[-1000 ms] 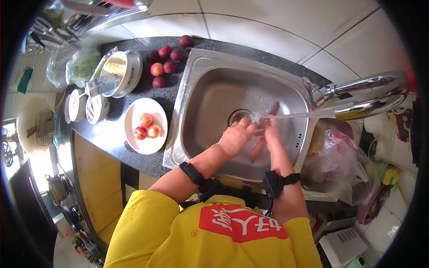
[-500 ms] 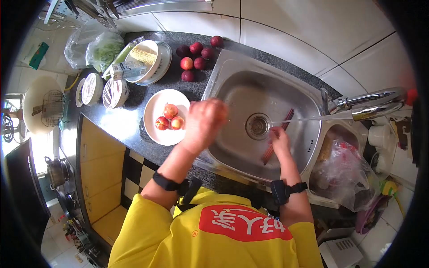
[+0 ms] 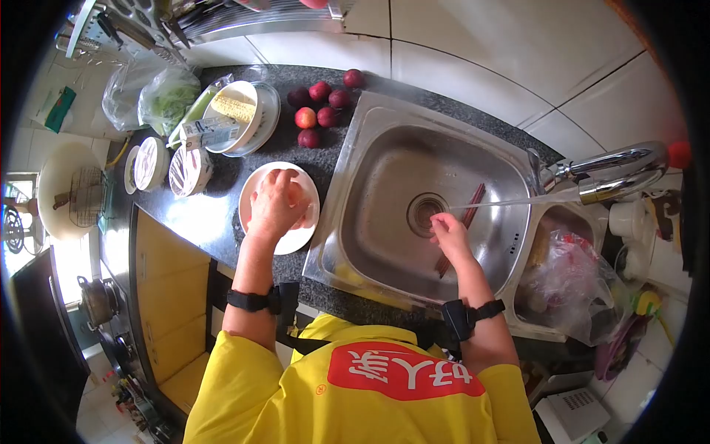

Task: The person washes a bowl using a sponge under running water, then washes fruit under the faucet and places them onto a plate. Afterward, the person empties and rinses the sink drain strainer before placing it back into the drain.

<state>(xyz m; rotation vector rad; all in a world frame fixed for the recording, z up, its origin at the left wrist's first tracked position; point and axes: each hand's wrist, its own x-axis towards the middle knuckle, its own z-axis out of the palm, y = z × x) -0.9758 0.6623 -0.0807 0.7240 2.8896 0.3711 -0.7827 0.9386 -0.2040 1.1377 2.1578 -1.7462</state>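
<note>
"Which step?"

"Probably placing fruit (image 3: 301, 197) on the white plate (image 3: 297, 242), left of centre; calls for gentle release."

"Gripping anything?"

"Hard to tell: curved over the fruit with the left hand (image 3: 274, 206). Loosely open and seemingly empty with the right hand (image 3: 450, 236), over the sink (image 3: 384, 164) right of centre, well apart."

Sink (image 3: 392, 248) is satin metal w/ glossy chrome tap (image 3: 617, 188), plate (image 3: 294, 243) smooth & bag (image 3: 575, 285) plastic
</note>
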